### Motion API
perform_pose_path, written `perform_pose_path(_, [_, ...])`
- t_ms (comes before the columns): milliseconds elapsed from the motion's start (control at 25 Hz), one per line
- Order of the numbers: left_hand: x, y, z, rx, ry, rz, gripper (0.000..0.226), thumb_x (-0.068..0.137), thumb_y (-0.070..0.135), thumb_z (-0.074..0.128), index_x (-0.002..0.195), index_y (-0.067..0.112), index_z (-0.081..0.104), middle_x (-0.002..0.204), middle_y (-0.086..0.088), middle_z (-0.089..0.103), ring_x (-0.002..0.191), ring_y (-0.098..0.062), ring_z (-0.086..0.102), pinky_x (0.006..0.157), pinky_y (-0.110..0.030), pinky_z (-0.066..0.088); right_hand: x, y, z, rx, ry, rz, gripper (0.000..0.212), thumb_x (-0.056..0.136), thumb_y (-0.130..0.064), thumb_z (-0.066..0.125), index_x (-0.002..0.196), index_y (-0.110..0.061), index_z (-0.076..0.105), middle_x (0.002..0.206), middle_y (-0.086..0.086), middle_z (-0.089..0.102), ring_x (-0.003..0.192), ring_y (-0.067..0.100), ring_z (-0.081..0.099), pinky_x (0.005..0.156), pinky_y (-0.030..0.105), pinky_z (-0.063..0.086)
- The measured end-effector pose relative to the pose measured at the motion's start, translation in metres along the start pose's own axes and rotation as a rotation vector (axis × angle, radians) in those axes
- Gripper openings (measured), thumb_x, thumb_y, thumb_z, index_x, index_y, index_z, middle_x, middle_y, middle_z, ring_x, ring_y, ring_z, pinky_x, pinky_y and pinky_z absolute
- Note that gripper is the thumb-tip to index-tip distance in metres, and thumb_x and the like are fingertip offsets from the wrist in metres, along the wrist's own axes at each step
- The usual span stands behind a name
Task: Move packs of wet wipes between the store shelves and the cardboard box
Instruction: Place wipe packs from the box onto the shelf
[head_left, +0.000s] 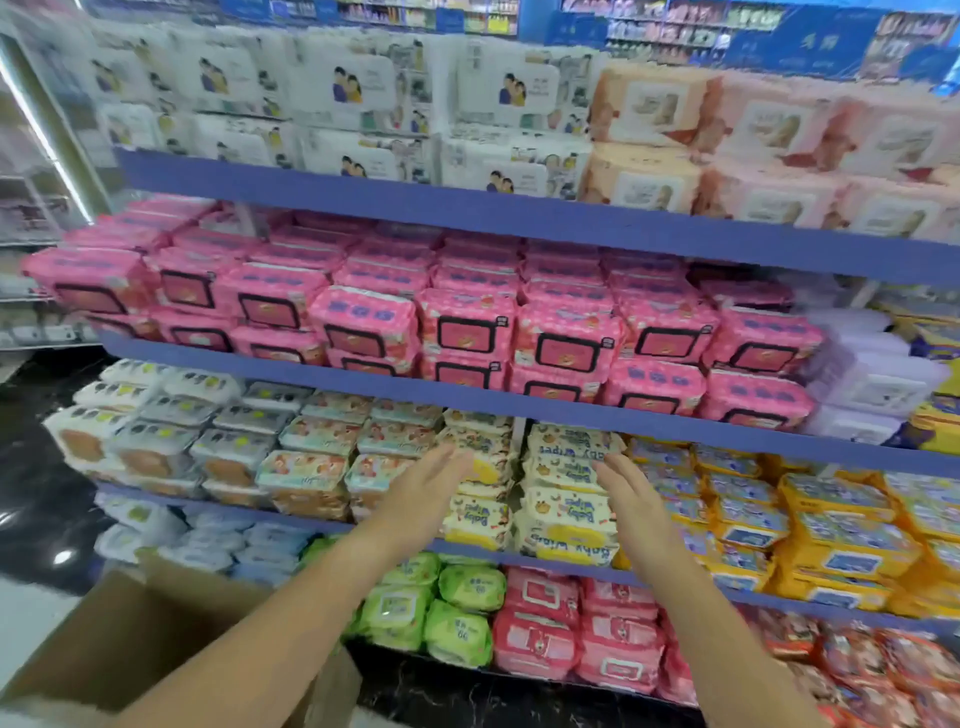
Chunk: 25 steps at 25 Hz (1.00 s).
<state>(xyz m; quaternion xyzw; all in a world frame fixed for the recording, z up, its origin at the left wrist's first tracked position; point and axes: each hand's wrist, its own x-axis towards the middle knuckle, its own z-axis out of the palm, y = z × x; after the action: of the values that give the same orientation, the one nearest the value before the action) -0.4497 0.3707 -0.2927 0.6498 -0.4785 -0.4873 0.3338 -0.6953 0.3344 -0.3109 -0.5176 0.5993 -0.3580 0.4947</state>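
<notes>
Left hand (432, 486) and right hand (629, 496), fingers straight and holding nothing, reach for cream baby-wipes packs (569, 519) on full shelves (363, 378); cardboard box (130, 639) contents hidden, transfer seemingly pending

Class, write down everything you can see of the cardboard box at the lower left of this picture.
The cardboard box is plain brown card, with no print on the faces that show. It sits low in front of the shelves, just left of the green packs. Its top seems open, with a flap standing up at the far edge. Its inside and its base are out of sight. The person's left forearm crosses in front of it; whether they touch cannot be told.
</notes>
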Motion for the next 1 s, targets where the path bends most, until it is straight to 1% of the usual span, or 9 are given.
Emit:
perform_pose_path(80, [-0.036,-0.038,-0.036,-0.016,0.062,-0.060,0.067,0.100,0.063,0.042,0.159,0.033,0.032,0.155,0.019,0.035,0.143,-0.008,0.036,0.115,-0.034,0.031,-0.016,0.018,0.052,-0.019,-0.091,0.014,0.045,0.102,-0.050,0.046,0.146,-0.039,0.043,0.151,-0.016,0.038,0.145,0.016,0.036,0.116,0.044,0.033])
perform_pose_path(160, [-0.071,-0.074,-0.079,-0.005,0.108,-0.145,0.070,0.099,0.064,0.044,0.160,0.032,0.031,0.160,0.018,0.031,0.147,-0.011,0.033,0.117,-0.034,0.030,-0.033,0.036,0.109,-0.050,-0.168,0.083,0.048,0.102,-0.052,0.045,0.148,-0.037,0.043,0.156,-0.013,0.036,0.145,0.017,0.035,0.117,0.049,0.032])
perform_pose_path(240, [-0.118,-0.112,-0.125,0.019,0.173,-0.209,0.067,0.101,0.061,0.044,0.160,0.031,0.032,0.159,0.016,0.033,0.147,-0.010,0.032,0.113,-0.030,0.028,-0.062,0.047,0.168,-0.074,-0.263,0.133,0.045,0.103,-0.049,0.045,0.146,-0.036,0.045,0.157,-0.010,0.036,0.144,0.018,0.036,0.118,0.048,0.032])
perform_pose_path(360, [-0.174,-0.180,-0.195,0.012,0.322,-0.250,0.056,0.103,0.054,0.046,0.154,0.030,0.043,0.151,0.015,0.044,0.130,-0.003,0.040,0.103,-0.024,0.028,-0.093,0.055,0.255,-0.110,-0.364,0.178,0.046,0.105,-0.043,0.043,0.149,-0.030,0.043,0.156,-0.009,0.037,0.144,0.018,0.037,0.115,0.039,0.032])
perform_pose_path(480, [-0.196,-0.242,-0.251,-0.041,0.387,-0.344,0.056,0.101,0.055,0.050,0.152,0.029,0.047,0.153,0.012,0.046,0.136,-0.008,0.043,0.106,-0.026,0.032,-0.114,0.074,0.334,-0.124,-0.456,0.226,0.050,0.104,-0.047,0.042,0.152,-0.031,0.039,0.162,-0.008,0.031,0.149,0.017,0.030,0.121,0.044,0.026])
perform_pose_path(640, [-0.184,-0.319,-0.309,-0.026,0.290,-0.460,0.058,0.103,0.054,0.045,0.155,0.028,0.041,0.156,0.009,0.042,0.143,-0.013,0.039,0.113,-0.031,0.030,-0.123,0.117,0.442,-0.117,-0.436,0.321,0.044,0.105,-0.043,0.043,0.148,-0.033,0.043,0.157,-0.008,0.036,0.146,0.016,0.033,0.116,0.035,0.028])
perform_pose_path(760, [-0.159,-0.374,-0.344,0.080,0.184,-0.533,0.055,0.104,0.058,0.037,0.153,0.033,0.040,0.152,0.012,0.043,0.135,-0.010,0.039,0.110,-0.030,0.029,-0.114,0.156,0.519,-0.097,-0.434,0.371,0.041,0.105,-0.038,0.045,0.145,-0.031,0.048,0.151,-0.009,0.044,0.140,0.015,0.039,0.108,0.027,0.029])
perform_pose_path(880, [-0.121,-0.418,-0.368,0.175,0.102,-0.601,0.060,0.104,0.060,0.034,0.156,0.032,0.036,0.157,0.011,0.040,0.145,-0.013,0.036,0.116,-0.031,0.025,-0.092,0.197,0.568,-0.112,-0.459,0.458,0.041,0.105,-0.036,0.045,0.145,-0.029,0.049,0.147,-0.009,0.046,0.136,0.013,0.041,0.110,0.028,0.030])
perform_pose_path(1000, [-0.069,-0.457,-0.380,0.215,0.049,-0.678,0.062,0.103,0.060,0.037,0.158,0.031,0.035,0.161,0.009,0.037,0.148,-0.015,0.034,0.119,-0.034,0.026,-0.055,0.234,0.599,-0.129,-0.521,0.517,0.042,0.106,-0.041,0.041,0.146,-0.033,0.045,0.142,-0.009,0.046,0.121,0.007,0.042,0.103,0.027,0.031])
